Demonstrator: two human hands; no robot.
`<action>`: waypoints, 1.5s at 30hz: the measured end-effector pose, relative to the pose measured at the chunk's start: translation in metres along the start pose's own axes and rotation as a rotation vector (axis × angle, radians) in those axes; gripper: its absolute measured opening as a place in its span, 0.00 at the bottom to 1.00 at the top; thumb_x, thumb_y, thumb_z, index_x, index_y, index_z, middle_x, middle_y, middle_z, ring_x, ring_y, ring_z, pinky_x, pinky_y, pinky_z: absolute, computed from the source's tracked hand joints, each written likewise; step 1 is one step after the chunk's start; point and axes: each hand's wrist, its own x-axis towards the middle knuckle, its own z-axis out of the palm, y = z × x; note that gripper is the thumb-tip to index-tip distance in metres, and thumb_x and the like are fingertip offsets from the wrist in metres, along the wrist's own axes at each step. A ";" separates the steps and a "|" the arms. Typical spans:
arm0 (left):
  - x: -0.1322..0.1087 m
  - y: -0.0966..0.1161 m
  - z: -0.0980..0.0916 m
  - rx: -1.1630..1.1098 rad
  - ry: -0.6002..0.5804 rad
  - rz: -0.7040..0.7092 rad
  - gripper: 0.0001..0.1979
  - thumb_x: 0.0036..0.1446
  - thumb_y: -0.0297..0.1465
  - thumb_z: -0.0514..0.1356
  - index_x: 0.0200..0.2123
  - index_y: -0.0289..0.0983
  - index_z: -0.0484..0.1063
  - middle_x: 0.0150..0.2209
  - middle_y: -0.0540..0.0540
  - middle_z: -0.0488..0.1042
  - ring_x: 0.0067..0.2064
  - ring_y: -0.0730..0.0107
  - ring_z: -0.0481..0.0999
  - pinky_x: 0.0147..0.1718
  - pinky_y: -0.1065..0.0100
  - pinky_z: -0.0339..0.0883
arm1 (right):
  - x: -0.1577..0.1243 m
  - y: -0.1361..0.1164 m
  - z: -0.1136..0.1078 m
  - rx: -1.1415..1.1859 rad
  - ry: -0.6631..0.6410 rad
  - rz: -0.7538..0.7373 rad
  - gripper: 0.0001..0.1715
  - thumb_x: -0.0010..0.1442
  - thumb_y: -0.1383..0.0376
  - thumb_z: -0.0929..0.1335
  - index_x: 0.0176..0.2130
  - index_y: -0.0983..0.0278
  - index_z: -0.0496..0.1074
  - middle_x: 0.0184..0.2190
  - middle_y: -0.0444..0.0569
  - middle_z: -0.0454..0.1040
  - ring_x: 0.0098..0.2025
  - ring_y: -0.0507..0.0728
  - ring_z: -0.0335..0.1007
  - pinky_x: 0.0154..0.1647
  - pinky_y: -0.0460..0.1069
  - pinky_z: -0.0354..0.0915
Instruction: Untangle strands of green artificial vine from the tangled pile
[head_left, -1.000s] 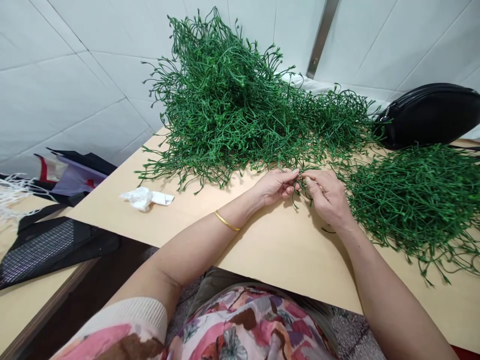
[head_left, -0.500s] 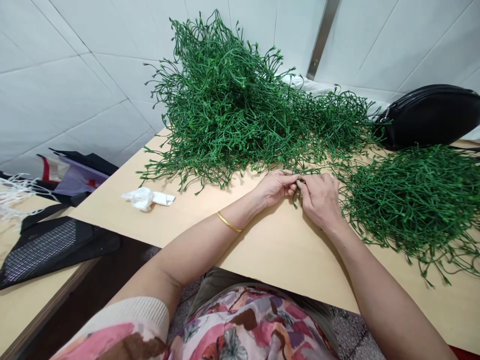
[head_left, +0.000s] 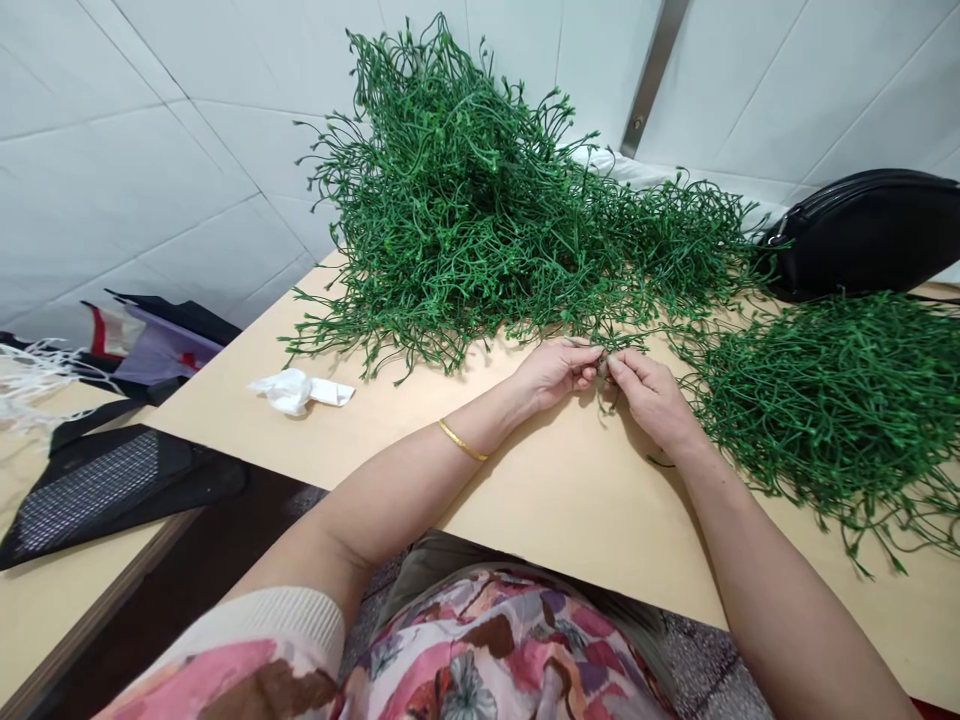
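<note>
My left hand and my right hand meet at the table's middle, thumb and fingertips pinched together. Between them they grip a small green plastic stem, its thin ends hanging below the fingertips; the exact joint is hidden by the fingers. A bit of green stem also pokes out beneath my right palm. Just beyond both hands rises a large heap of green artificial plant stems with small budded tips. Beside my right wrist lies a second, lower pile of such stems.
A crumpled white tissue lies on the tan table to the left. At the back right stands a black bag. Dark bags and cloth rest on a separate surface at far left. White tiled walls close off the back.
My right hand has turned and drawn slightly back from my left, its fingers now more in profile. The hanging stem ends have shifted. The view has moved a little.
</note>
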 end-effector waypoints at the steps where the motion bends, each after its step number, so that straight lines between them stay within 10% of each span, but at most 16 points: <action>1: 0.001 -0.001 0.001 0.006 0.011 0.006 0.07 0.50 0.21 0.58 0.22 0.29 0.66 0.17 0.50 0.66 0.17 0.83 0.63 0.16 0.79 0.54 | 0.000 -0.001 0.000 0.006 -0.012 0.006 0.17 0.60 0.55 0.57 0.27 0.63 0.62 0.23 0.44 0.62 0.26 0.51 0.57 0.28 0.47 0.53; 9: 0.003 -0.007 0.013 0.099 0.176 0.049 0.10 0.50 0.20 0.58 0.20 0.33 0.61 0.13 0.54 0.61 0.14 0.84 0.59 0.13 0.79 0.49 | -0.013 -0.015 0.006 -0.919 0.218 -0.358 0.13 0.58 0.67 0.58 0.24 0.64 0.63 0.21 0.47 0.66 0.32 0.56 0.56 0.39 0.54 0.46; 15: 0.009 -0.003 0.010 0.077 0.228 0.058 0.13 0.54 0.23 0.55 0.19 0.33 0.59 0.13 0.54 0.59 0.13 0.84 0.58 0.14 0.79 0.49 | -0.040 -0.053 0.021 -0.794 0.186 -0.751 0.11 0.55 0.70 0.60 0.23 0.64 0.64 0.21 0.45 0.67 0.31 0.54 0.55 0.40 0.53 0.47; 21: 0.001 0.000 0.002 0.039 0.108 0.083 0.09 0.54 0.24 0.57 0.23 0.33 0.61 0.17 0.53 0.64 0.15 0.84 0.59 0.13 0.79 0.48 | -0.039 -0.051 -0.004 -0.309 0.383 -0.277 0.15 0.61 0.62 0.59 0.26 0.63 0.65 0.22 0.44 0.66 0.27 0.51 0.58 0.33 0.49 0.53; 30: -0.003 0.001 -0.001 0.053 0.044 0.047 0.06 0.51 0.23 0.58 0.26 0.32 0.63 0.20 0.51 0.68 0.17 0.83 0.64 0.16 0.79 0.54 | -0.029 -0.025 0.004 -0.200 0.184 0.078 0.19 0.56 0.53 0.62 0.34 0.65 0.72 0.20 0.44 0.67 0.22 0.50 0.56 0.25 0.46 0.52; 45: -0.007 0.006 -0.001 0.007 0.117 0.011 0.07 0.55 0.24 0.53 0.26 0.31 0.65 0.19 0.51 0.66 0.16 0.82 0.63 0.15 0.78 0.53 | -0.043 -0.029 0.001 -0.951 0.215 -0.224 0.14 0.60 0.62 0.60 0.34 0.65 0.72 0.26 0.50 0.74 0.31 0.56 0.63 0.37 0.52 0.48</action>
